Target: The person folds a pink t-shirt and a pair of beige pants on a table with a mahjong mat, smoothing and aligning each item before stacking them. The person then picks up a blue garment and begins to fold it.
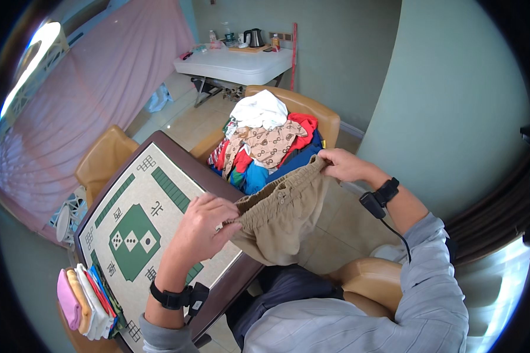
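Note:
A pair of khaki trousers or shorts [282,220] with an elastic waistband hangs between my two hands, over the edge of the mahjong table. My left hand [205,225] pinches one end of the waistband. At the other end, my right hand [342,164] grips the waistband, which is stretched between them. Below the band the cloth falls in loose folds, and its lower part is partly bunched. Just beyond it lies a heap of mixed clothes [271,143] on a tan chair, with a white garment [258,110] on top.
The mahjong table [181,167] has a dark rim and a printed mat. A stack of folded clothes [90,302] stands at its left corner. Tan armchairs [104,159] surround it. Farther back, a white table [238,66] holds an electric kettle [256,38] and bottles.

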A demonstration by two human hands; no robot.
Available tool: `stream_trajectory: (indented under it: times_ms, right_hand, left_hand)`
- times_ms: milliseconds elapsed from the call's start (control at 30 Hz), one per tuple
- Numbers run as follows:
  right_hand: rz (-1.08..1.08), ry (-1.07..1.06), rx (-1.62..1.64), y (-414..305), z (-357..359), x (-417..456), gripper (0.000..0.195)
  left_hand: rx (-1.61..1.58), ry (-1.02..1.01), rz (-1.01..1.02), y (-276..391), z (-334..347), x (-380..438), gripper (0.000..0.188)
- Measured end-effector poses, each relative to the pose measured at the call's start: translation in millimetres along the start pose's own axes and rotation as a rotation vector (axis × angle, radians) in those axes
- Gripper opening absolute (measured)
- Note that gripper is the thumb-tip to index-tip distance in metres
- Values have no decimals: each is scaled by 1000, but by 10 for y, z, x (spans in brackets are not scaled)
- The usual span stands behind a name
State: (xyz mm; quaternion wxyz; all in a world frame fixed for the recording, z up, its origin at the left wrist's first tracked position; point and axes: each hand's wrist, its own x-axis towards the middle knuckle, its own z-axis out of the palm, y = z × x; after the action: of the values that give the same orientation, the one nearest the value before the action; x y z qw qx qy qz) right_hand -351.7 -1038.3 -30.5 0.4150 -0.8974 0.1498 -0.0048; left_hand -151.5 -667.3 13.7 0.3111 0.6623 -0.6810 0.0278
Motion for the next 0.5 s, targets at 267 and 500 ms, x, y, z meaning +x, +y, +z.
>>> stream_trajectory:
  times_ms: [267, 500]
  right_hand:
    - [-68, -17, 174, 122, -16, -47, 13]
    - [-178, -163, 17, -29, 205, -205, 33]
  left_hand:
    - [171, -246, -74, 132, 197, -292, 24]
    - [19, -289, -263, 34, 360, -582, 15]
